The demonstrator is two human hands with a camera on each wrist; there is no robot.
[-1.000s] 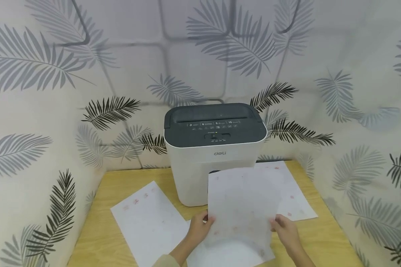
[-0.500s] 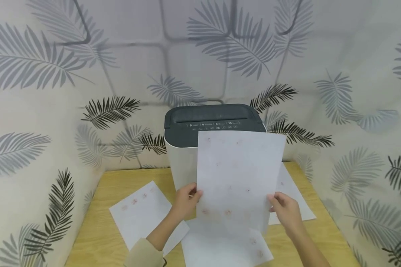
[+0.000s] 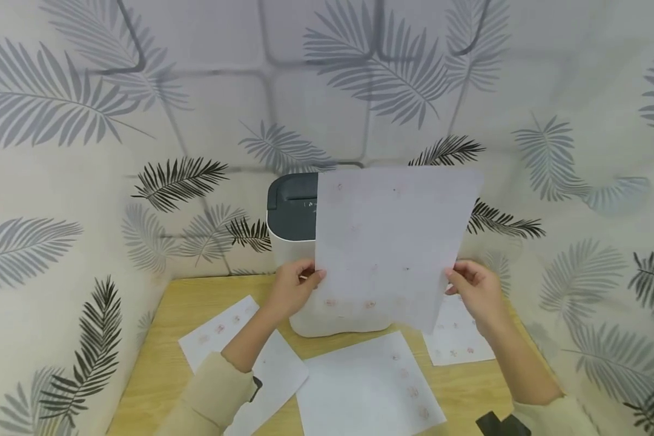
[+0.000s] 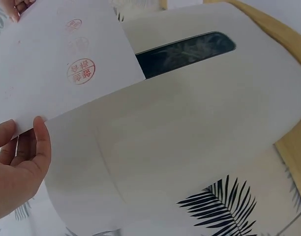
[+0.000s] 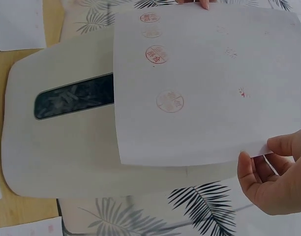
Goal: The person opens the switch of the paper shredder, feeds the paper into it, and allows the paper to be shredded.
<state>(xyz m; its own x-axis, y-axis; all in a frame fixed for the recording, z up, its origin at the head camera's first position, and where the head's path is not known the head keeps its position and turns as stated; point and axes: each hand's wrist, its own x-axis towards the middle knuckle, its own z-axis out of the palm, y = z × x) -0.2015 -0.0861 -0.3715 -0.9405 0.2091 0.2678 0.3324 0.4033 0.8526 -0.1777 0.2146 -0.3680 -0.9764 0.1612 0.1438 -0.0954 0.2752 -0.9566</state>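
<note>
A white sheet of paper (image 3: 387,236) with faint red stamp marks is held upright in front of the paper shredder (image 3: 291,221). My left hand (image 3: 294,287) pinches its left edge between thumb and fingers, and my right hand (image 3: 476,293) pinches the right edge. Much of the shredder's dark top, with its slot, is hidden behind the sheet in the head view. Both wrist views show the shredder's pale body and its dark window (image 5: 74,96), with paper shreds behind it. Round red stamps (image 4: 81,71) show clearly on the held sheet from the left wrist.
More stamped sheets lie on the wooden table (image 3: 196,284): one at the left (image 3: 272,369), one in the front middle (image 3: 360,387) and one at the right (image 3: 458,339). A leaf-patterned cloth (image 3: 327,121) hangs behind and at both sides.
Both hands have raised the sheet from low in front of the shredder to over its top, moving it away from me. The middle sheet on the table is now uncovered.
</note>
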